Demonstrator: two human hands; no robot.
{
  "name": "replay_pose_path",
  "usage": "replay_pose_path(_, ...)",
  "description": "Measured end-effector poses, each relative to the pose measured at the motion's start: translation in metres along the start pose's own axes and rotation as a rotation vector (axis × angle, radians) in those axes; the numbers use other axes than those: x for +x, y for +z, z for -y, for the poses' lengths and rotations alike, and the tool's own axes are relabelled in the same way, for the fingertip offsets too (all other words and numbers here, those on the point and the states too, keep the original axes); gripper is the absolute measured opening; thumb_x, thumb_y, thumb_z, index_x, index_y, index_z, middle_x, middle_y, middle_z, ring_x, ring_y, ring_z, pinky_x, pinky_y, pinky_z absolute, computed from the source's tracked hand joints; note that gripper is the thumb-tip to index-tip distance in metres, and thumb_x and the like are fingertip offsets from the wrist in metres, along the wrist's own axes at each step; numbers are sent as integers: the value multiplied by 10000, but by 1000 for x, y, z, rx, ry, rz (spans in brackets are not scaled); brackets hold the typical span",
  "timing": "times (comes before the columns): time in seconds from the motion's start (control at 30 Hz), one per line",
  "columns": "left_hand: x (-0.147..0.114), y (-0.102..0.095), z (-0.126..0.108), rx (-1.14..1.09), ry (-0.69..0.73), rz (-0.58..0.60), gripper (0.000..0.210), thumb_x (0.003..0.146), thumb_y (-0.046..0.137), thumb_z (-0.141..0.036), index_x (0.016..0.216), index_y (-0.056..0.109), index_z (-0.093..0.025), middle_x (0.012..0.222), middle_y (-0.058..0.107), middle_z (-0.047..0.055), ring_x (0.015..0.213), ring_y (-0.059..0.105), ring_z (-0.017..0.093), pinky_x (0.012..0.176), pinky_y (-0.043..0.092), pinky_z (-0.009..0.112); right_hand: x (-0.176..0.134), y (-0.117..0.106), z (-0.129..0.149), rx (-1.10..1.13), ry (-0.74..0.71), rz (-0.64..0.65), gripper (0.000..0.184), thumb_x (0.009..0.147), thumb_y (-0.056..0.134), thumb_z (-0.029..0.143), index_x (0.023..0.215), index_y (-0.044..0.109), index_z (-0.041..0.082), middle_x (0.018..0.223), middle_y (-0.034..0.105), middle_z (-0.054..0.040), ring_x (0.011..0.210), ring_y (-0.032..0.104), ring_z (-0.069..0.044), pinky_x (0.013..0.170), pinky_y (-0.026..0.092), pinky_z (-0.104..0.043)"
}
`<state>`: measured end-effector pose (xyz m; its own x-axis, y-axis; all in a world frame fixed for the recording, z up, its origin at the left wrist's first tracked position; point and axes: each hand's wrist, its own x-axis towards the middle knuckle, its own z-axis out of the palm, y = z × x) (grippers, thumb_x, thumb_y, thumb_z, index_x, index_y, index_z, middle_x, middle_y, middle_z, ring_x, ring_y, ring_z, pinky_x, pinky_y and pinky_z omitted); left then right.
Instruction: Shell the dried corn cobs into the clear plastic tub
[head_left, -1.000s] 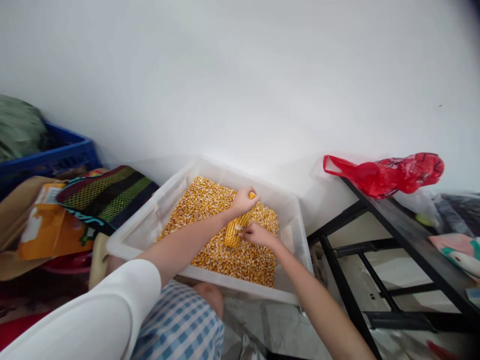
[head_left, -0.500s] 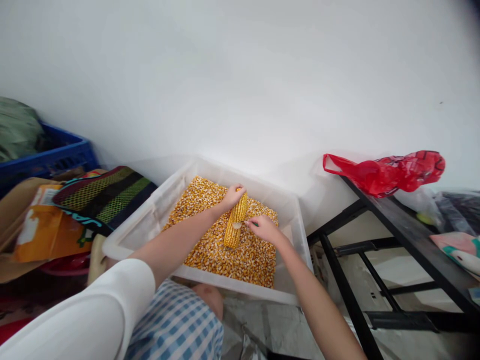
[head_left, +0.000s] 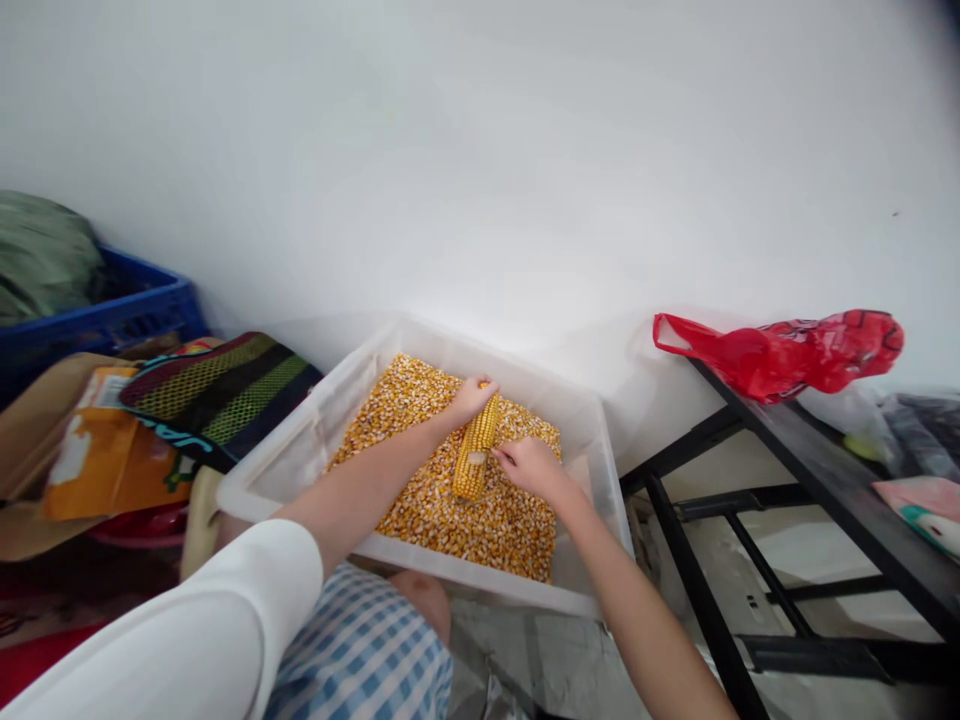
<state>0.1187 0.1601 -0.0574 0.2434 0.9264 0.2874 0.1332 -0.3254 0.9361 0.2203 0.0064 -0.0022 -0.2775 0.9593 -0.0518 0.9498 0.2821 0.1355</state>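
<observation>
An ear of corn [head_left: 474, 465] with yellow kernels slants over a bed of loose kernels [head_left: 420, 505] in a translucent plastic bin [head_left: 262, 480]. My left hand [head_left: 472, 396] is closed around the ear's upper end. Below the middle, a small pale patch on the ear shows where kernels are gone. Close to the right of that patch is my right hand [head_left: 531, 466], its fingers pinched together. Whatever they hold, if anything, is too small to make out.
Left of the bin lie a mesh bag [head_left: 225, 395], an orange box [head_left: 112, 450] and a blue crate [head_left: 142, 290]. A black metal frame [head_left: 697, 570] stands to the right, with a red plastic bag [head_left: 795, 355] on top. A white wall rises behind the bin.
The view has shifted slightly, moving the scene a little right. My left hand keeps its hold on the ear. My right hand stays beside the pale patch, its fingers slightly repositioned.
</observation>
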Motion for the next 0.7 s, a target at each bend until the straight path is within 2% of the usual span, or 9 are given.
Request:
replay_pose_path(0.37,-3,-2,-4,70,31,4,289,685,420,-338,718,619,-131,663,587,5,726,534,163,715,410,260,-1,-4,1,55,32,-18,409,886,306,371,782,641,161,773,657,-92,691,571,-154,635,327,-243)
replay_pose_path(0.7,-6,1,-9,132,36,-29,264,677,446,-319,742,627,-139,718,616,21,750,555,170,752,409,276,0,-3,16,-95,36,30,352,875,309,263,843,639,143,798,654,-141,728,598,-192,684,385,-276)
